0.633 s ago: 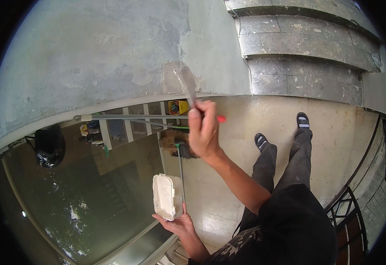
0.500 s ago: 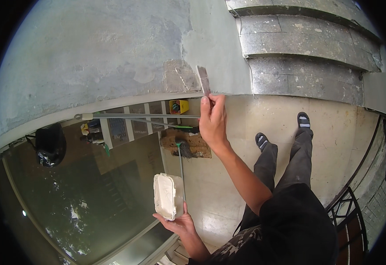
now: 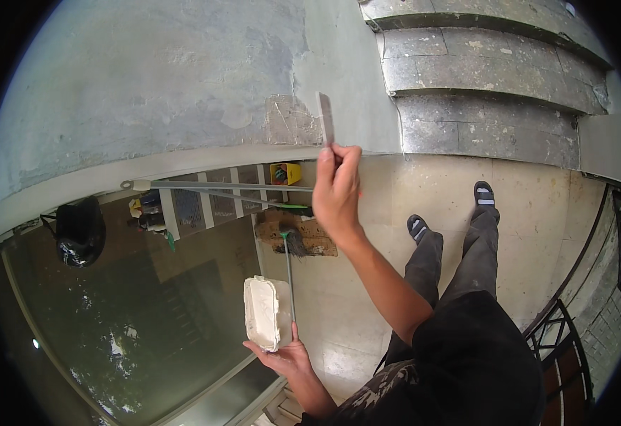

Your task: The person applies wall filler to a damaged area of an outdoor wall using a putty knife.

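My right hand (image 3: 339,186) is closed round a putty knife (image 3: 325,117), its flat grey blade pointing up at the wall (image 3: 175,78). The blade overlaps the right edge of a rough, brownish-grey patch (image 3: 289,122) low on that wall; whether it touches cannot be made out. Down at the left, my left hand (image 3: 287,358) supports a white plastic tub (image 3: 262,312) from below, fingers wrapped under its end. Pale, creamy paste coats the inside of the tub, and its rim is smeared with it.
Stone steps (image 3: 484,121) rise at the upper right. Along the wall's foot lie a ladder (image 3: 214,206), a yellow container (image 3: 285,172) and a black helmet-like object (image 3: 81,233). A broom (image 3: 289,263) rests by brown cardboard (image 3: 317,241). Dark metal railing (image 3: 562,337) stands at the right.
My right hand has shifted slightly up and left with the putty knife, whose blade now stands more upright. The tub in my left hand has moved slightly left.
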